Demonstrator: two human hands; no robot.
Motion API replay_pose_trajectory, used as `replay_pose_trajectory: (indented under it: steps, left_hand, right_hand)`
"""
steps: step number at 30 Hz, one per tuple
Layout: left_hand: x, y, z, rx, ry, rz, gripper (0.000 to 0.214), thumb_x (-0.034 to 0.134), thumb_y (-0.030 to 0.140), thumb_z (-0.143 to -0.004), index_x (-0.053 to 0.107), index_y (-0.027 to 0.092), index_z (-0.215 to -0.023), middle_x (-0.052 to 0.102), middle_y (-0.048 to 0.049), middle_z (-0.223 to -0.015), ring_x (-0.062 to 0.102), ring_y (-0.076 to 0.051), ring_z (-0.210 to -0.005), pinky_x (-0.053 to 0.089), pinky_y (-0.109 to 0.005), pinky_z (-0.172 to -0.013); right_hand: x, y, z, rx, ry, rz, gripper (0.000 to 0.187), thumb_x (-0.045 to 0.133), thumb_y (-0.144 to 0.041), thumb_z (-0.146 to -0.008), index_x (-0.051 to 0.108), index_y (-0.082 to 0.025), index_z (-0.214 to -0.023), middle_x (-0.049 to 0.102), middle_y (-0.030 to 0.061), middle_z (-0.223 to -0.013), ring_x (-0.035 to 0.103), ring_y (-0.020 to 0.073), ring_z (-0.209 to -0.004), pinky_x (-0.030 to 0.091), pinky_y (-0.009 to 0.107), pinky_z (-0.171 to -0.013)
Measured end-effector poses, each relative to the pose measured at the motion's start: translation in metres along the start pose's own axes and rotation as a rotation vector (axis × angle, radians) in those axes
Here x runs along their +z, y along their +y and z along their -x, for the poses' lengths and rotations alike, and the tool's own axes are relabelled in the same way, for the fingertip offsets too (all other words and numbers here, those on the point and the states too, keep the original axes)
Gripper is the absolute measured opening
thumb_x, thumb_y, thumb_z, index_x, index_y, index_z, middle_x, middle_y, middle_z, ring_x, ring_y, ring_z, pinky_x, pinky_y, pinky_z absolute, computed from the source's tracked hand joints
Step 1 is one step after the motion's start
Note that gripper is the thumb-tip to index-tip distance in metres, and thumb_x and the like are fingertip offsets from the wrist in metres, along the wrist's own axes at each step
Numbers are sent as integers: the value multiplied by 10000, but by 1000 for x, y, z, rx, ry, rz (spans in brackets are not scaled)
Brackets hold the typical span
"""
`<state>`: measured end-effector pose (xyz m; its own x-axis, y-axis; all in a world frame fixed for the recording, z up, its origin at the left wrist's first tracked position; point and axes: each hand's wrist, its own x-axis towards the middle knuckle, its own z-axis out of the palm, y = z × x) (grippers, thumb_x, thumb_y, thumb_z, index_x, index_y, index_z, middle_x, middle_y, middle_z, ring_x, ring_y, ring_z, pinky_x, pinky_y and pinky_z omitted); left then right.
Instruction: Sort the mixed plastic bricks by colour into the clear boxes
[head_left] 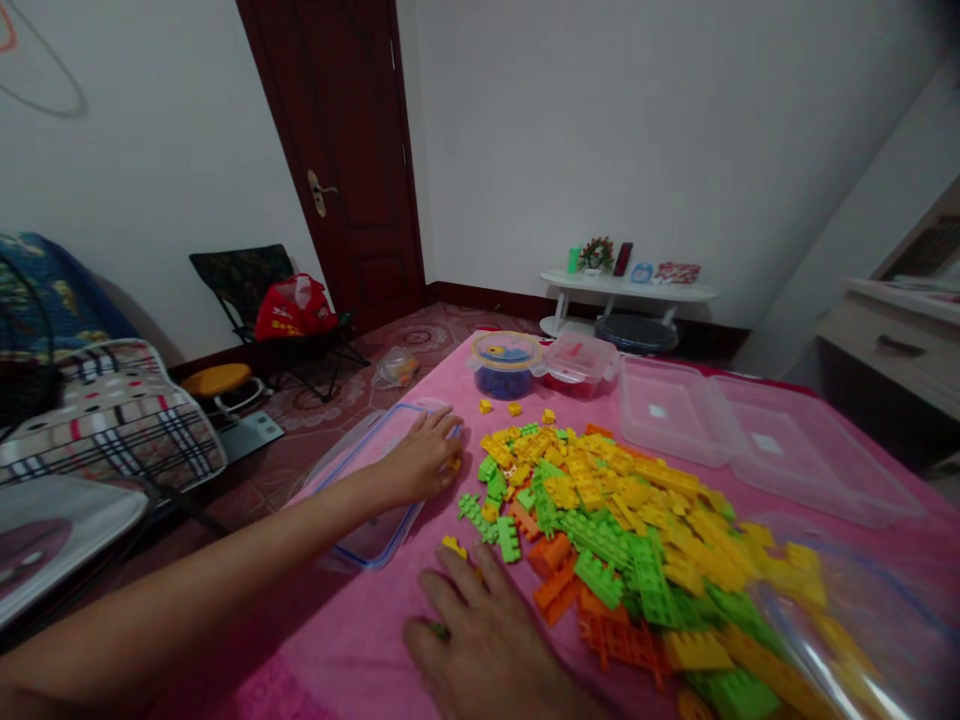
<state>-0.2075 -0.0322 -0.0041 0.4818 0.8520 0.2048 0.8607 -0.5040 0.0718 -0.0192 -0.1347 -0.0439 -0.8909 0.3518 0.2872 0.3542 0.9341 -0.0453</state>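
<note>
My left hand is low over the table's left side, beside a blue-rimmed clear lid. A small yellow building block shows between its thumb and fingers, partly hidden. Nearer to me, my right hand hangs palm down with fingers apart and slightly bent. Another yellow block peeks out past its fingertips, and a bit of green shows beneath the hand. To the right spreads a large pile of yellow blocks, green blocks and orange blocks.
Behind the pile stand a round container with blue pieces, a box with red pieces and clear plastic trays. A clear container lies at the right front. Pink cloth covers the table.
</note>
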Motion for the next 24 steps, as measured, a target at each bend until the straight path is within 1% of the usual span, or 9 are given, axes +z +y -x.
replay_pose_trajectory:
  steps: [2,5,8,11,15,18,20,21,24]
  left_hand:
    - [-1,6,-1,27,-11,53,205,534,302,-822,674,182,-910,479,-129,-1302,329,-322,-1290,264,-504,-1068]
    - [-7,18,5,115,-101,224,207,573,372,-812,707,219,-853,504,-91,-1300,373,-291,-1272,290,-444,-1068]
    - [-17,31,8,195,-164,382,215,573,368,-824,713,231,-913,553,-81,-1262,432,-251,-1240,327,-388,-1050]
    - [-24,32,-5,143,-65,489,208,586,315,-814,705,199,-939,607,-88,-1193,536,-216,-1131,408,-331,-970]
    - [-27,1,-55,-159,214,517,217,564,250,-800,672,162,-965,675,-80,-1009,624,-183,-911,485,-300,-822]
    - [-27,-32,-99,-551,379,555,392,632,286,-757,589,137,-1117,639,-130,-1095,618,-216,-929,490,-313,-801]
    - [-28,-49,-122,-843,289,796,431,647,385,-754,582,118,-1087,632,-175,-1093,626,-255,-921,507,-339,-746]
    - [-28,-55,-130,-927,235,892,437,638,439,-754,596,102,-1029,651,-195,-1023,640,-268,-867,516,-351,-696]
    - [-27,-64,-147,-1019,141,1097,410,675,495,-706,612,109,-827,665,-155,-710,643,-237,-637,513,-327,-554]
  right_hand:
    - [-1,11,4,122,4,56,154,528,-276,-872,643,-173,-861,637,113,-1101,509,301,-1150,358,559,-990]
    - [3,26,20,277,142,155,113,569,-180,-833,648,-159,-755,672,117,-968,563,280,-1047,352,556,-994]
    - [3,33,41,329,268,184,118,570,-163,-822,648,-172,-734,657,108,-1059,527,279,-1106,317,555,-1026]
    - [0,30,53,323,359,178,103,566,-188,-828,651,-191,-770,639,74,-1124,488,265,-1177,299,522,-1059]
    - [1,22,56,341,405,150,91,565,-197,-824,648,-224,-796,652,42,-1093,545,225,-1125,351,461,-1054]
    - [7,20,55,345,439,128,132,541,-166,-821,648,-227,-869,661,37,-1078,591,199,-1060,402,424,-1027]
    - [12,21,53,318,487,114,181,517,-160,-823,643,-225,-936,673,29,-1051,614,186,-1014,424,398,-1014]
    - [14,21,52,303,516,108,201,507,-164,-826,639,-222,-967,680,24,-1030,625,180,-988,431,384,-1011]
    - [20,24,51,264,583,96,234,491,-176,-830,629,-213,-1016,696,7,-956,648,162,-915,437,342,-1011]
